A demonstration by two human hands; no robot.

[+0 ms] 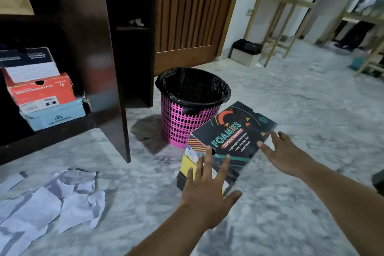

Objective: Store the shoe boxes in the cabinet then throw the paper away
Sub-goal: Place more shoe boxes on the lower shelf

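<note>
A black Foamies Skechers shoe box (234, 137) lies on the marble floor beside a pink bin. My left hand (205, 191) hovers over its near end, fingers spread, holding nothing. My right hand (284, 156) is open at the box's right edge, fingertips touching or just off it. In the dark cabinet (99, 52) at the left, three boxes are stacked: a navy and white one (29, 64), an orange one (41, 91), a light blue one (56, 114). Crumpled white paper (47, 201) lies on the floor at the lower left.
The pink mesh bin (187, 122) with a black liner stands between the cabinet's open door (116, 118) and the shoe box. A wooden door (191, 12) is behind it. A small black-topped box (246, 52) and wooden stools (280, 23) stand farther right.
</note>
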